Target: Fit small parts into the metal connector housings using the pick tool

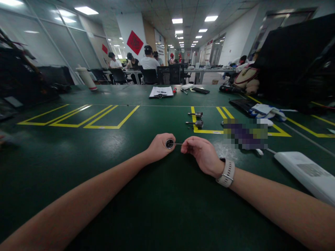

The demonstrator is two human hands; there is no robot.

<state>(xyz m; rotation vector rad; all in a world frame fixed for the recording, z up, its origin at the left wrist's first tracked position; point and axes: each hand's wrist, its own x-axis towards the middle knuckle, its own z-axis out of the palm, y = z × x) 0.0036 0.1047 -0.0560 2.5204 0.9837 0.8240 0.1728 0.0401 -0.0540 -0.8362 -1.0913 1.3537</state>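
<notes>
My left hand [158, 148] is closed around a metal hole saw [167, 147], its round open end turned toward me. A thin metal rod [178, 144], perhaps a hex key, runs from that opening to my right hand [202, 155]. My right fingers are pinched on the rod's other end, and a pale watch strap circles the wrist. Farther off, two more hole saws with shanks, a rear one [199, 114] and a front one [199, 124], lie on their sides by the yellow tape. Tiny dark pieces [190, 127] rest near the front one.
The green table [125, 195] carries yellow tape outlines. A clipboard [154, 91] and a black phone-like object [201, 90] lie at the back. To the right are a blurred-out item [244, 134], a white cloth [268, 112] and a white device [306, 170]. A pale bottle [87, 78] stands left.
</notes>
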